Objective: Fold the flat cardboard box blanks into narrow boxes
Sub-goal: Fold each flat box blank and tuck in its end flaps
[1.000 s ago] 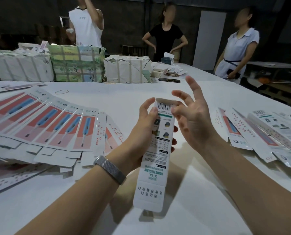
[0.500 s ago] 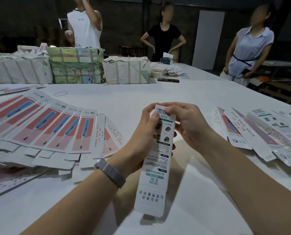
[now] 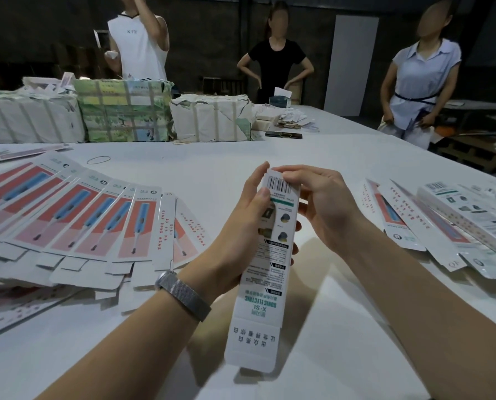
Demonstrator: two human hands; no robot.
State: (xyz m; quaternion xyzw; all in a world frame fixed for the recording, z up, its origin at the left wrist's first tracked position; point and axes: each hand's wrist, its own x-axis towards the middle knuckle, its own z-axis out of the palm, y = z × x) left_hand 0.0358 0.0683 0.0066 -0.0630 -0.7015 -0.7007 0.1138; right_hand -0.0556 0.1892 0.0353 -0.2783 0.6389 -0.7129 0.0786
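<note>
Right hand (image 3: 324,203), spread a second ago, now curls over the narrow box (image 3: 265,267) top, pinching the barcode end. Left hand (image 3: 241,226) grips its upper half, above worktop (image 3: 342,157). Fanned blanks (image 3: 76,220) left, folded boxes (image 3: 448,223) right; bare gap between.

Box (image 3: 270,255) between blanks (image 3: 68,226) left, boxes (image 3: 457,220) right.

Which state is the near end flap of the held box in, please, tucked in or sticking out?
Sticking out: the flap on the box extends flat and untucked.
</note>
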